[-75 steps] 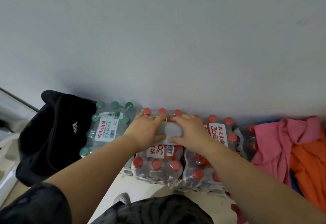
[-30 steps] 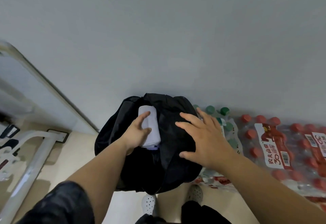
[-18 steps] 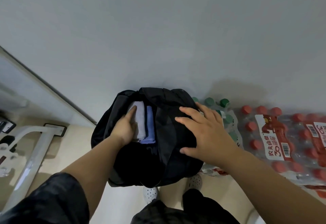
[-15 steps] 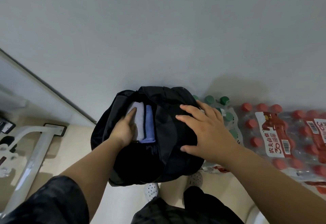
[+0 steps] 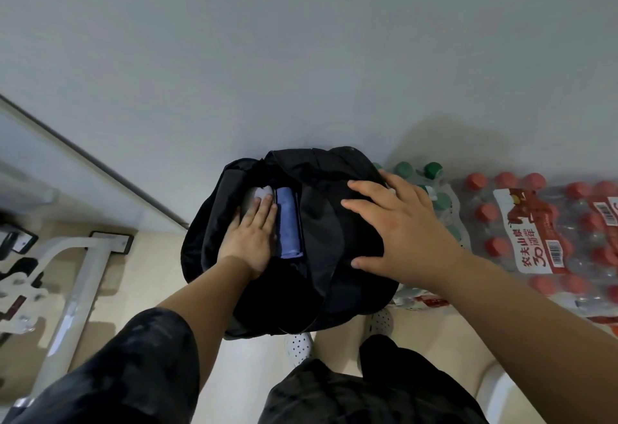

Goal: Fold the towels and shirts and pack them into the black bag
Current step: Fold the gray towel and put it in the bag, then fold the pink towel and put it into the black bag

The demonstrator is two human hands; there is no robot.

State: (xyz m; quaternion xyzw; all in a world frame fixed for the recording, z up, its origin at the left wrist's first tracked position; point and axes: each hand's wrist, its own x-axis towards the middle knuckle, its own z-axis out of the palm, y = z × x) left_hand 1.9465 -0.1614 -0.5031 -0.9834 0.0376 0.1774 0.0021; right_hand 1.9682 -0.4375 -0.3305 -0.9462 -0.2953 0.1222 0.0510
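Note:
The black bag (image 5: 321,256) stands open on the floor against the wall. Inside it lies a folded white towel (image 5: 260,192), mostly covered by my left hand (image 5: 250,233), which presses flat on it with fingers together. Right beside the white one sits a folded blue towel (image 5: 288,223). My right hand (image 5: 398,233) rests spread on the bag's right flap, holding it back.
Shrink-wrapped packs of green-capped bottles (image 5: 431,186) and red-capped bottles (image 5: 548,233) lie right of the bag along the wall. A white metal frame (image 5: 77,276) stands on the floor at left. My white shoes (image 5: 299,346) are just below the bag.
I carried the folded white towel from the bottle packs to the bag and set it in beside the blue one. My left hand now presses flat on it; my right stays on the flap.

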